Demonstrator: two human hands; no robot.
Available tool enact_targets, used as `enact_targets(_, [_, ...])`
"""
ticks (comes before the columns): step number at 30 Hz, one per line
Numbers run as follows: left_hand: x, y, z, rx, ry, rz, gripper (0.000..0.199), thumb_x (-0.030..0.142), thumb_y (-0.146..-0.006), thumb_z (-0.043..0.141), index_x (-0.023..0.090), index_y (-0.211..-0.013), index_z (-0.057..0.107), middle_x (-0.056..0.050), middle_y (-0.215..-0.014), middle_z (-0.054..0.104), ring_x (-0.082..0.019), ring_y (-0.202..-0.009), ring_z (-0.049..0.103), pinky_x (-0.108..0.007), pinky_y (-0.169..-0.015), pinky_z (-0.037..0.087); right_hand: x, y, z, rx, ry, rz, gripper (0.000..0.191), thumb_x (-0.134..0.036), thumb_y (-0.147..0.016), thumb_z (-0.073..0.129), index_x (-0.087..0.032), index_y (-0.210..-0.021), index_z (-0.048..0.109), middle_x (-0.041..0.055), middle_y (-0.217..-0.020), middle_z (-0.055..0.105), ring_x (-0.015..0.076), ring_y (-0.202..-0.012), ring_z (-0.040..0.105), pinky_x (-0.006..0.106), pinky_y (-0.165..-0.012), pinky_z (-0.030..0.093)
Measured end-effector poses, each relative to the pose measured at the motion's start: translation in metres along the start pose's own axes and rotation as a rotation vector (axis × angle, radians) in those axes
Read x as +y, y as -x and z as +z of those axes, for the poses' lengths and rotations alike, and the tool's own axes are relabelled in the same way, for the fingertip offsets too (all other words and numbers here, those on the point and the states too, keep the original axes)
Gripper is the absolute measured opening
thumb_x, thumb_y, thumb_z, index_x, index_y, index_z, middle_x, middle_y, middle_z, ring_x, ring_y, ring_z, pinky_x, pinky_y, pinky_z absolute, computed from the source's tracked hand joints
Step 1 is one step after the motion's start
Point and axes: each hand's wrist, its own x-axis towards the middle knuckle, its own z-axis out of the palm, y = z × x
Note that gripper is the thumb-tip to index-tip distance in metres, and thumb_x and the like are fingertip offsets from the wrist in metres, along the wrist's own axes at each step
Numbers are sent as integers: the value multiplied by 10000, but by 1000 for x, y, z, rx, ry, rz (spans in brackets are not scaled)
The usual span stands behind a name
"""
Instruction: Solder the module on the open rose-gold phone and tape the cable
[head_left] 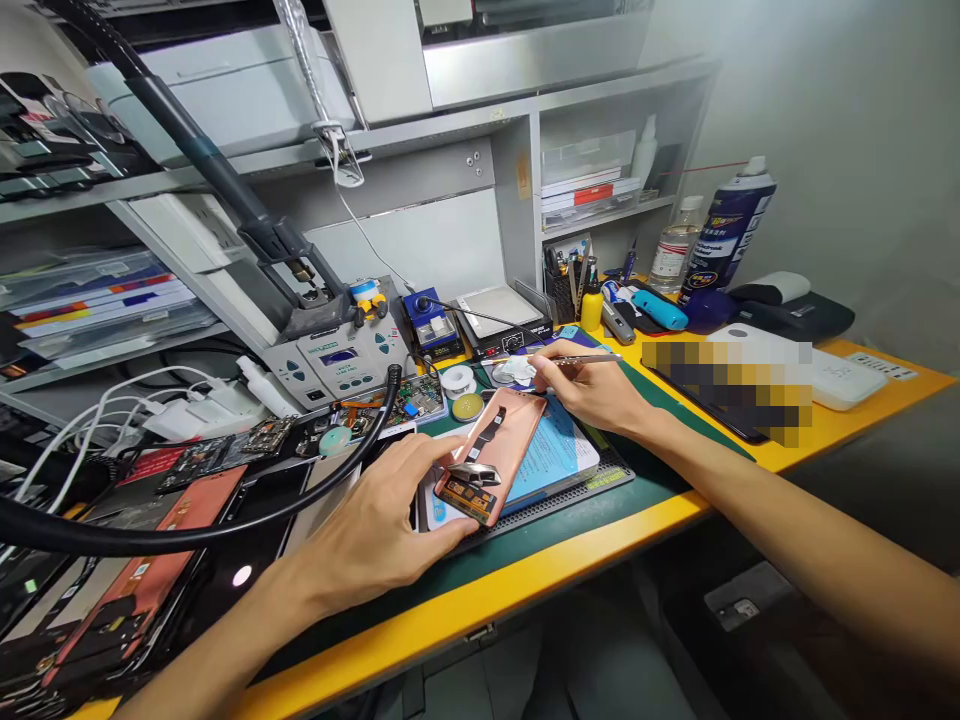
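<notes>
Fingers of the left hand grip the near end of a copper phone shell, held over a blue-and-white box, long axis running away and rightward. Beyond its far end, the right hand pinches a slim tool, perhaps tweezers.

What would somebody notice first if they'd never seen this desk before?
Probably the shiny copper-pink phone shell near the middle, with the left hand holding its near end and the right hand gripping a thin tool just beyond it. Next might come the thick black hose curving across the left side, or the bright yellow desk edge along the front.
</notes>
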Motion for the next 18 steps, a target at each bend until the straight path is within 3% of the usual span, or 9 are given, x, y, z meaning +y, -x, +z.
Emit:
enact_targets(6, [15, -8, 16, 88, 0, 11, 473, 497, -1029, 710, 213, -1395, 616, -65, -1149, 730, -225, -990, 724, -433, -883, 639, 2, -4, -1, -45, -52, -22, 268, -415, -1093, 697, -155, -1144, 737, 46, -1037, 763, 173, -840, 739, 360, -782, 651])
enact_targets(14, [20, -10, 28, 173, -20, 17, 463, 567, -1050, 664, 213, -1349, 642, -46, -1069, 715, -200, -906, 697, -410, -840, 629, 4, -19, 6, -144, -142, -27, 287, -427, -1097, 688, -154, -1169, 738, 61, -1083, 771, 192, -902, 757, 389, -828, 659])
enact_targets(18, [20, -10, 31, 192, -6, -3, 441, 511, -1031, 703, 215, -1348, 621, -35, -1040, 704, -208, -910, 686, -410, -838, 613, -1, -29, 12, -214, -130, -44, 276, -422, -1093, 695, -152, -1123, 744, 56, -1057, 773, 196, -913, 760, 395, -840, 657])
